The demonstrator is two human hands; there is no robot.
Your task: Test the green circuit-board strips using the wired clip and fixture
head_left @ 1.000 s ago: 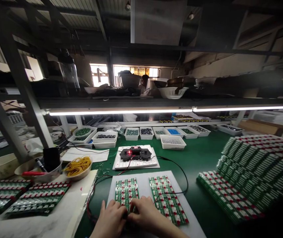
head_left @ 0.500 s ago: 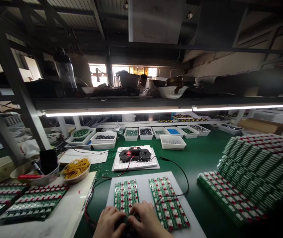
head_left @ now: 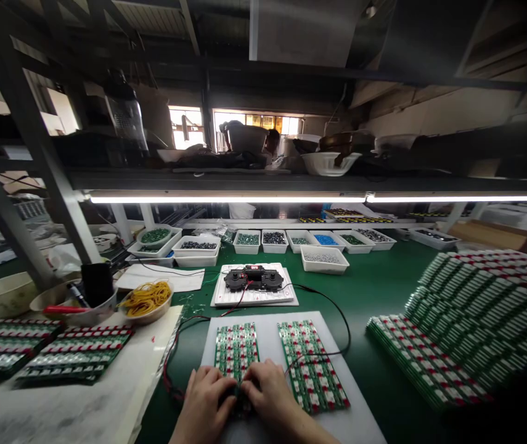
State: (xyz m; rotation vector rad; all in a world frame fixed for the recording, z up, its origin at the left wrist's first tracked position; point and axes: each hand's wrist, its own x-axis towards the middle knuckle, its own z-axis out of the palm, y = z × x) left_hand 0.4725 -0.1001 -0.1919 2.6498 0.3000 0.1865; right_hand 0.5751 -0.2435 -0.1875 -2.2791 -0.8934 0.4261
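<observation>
the left hand (head_left: 206, 398) and right hand (head_left: 270, 394) are set close together, fingers curled, over the near end of a green circuit panel (head_left: 236, 346); whether anything is pinched cannot be told. a second panel (head_left: 315, 367) is seen just right of the grip. both panels are supported by a white mat (head_left: 267, 333).

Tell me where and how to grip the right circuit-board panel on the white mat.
Probably pinch the panel by its long right edge, below the crossing cable, coming from the right: it lies flat, parts crowd its face, and the right hand is beside its left edge.
</observation>
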